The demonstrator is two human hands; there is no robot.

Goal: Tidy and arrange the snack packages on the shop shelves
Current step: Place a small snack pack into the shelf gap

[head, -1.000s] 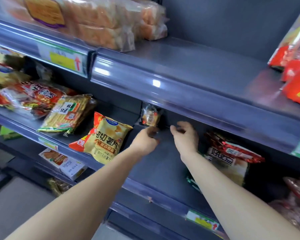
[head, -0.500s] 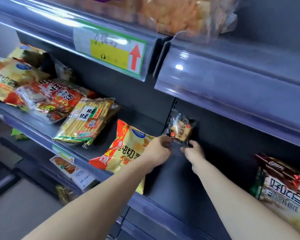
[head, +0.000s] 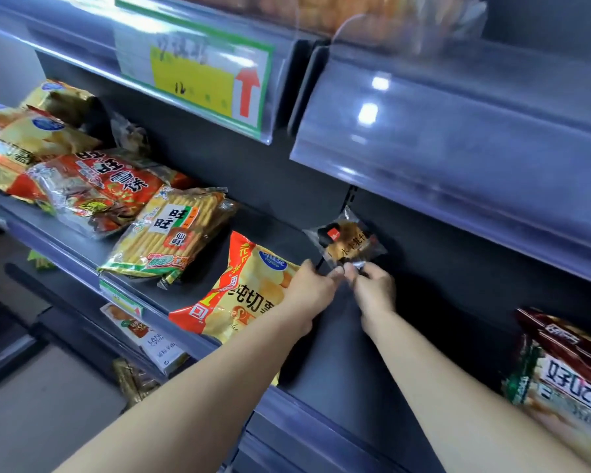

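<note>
A small clear snack packet (head: pixel 347 242) with brown pastry inside stands against the back panel of the middle shelf (head: pixel 342 356). My left hand (head: pixel 309 290) and my right hand (head: pixel 372 290) both pinch its lower edge, fingertips almost touching each other. A yellow and red crisp bag (head: pixel 243 298) lies under my left wrist. Left of it lie a yellow cracker pack (head: pixel 171 238), a red rice-cracker bag (head: pixel 99 189) and more yellow crisp bags (head: pixel 21 145). A red and white bag (head: pixel 567 377) lies at the right.
The upper shelf's clear price rail (head: pixel 440 138) overhangs close above my hands, with a yellow and green price label (head: pixel 198 80) at its left. Bread bags (head: pixel 372 15) sit on top. A lower shelf holds a white box (head: pixel 151 339). Grey floor is at the bottom left.
The camera has come closer and lower. Both hands moved from the shelf's back onto the small packet and now pinch its lower edge; the packet has tilted slightly.
</note>
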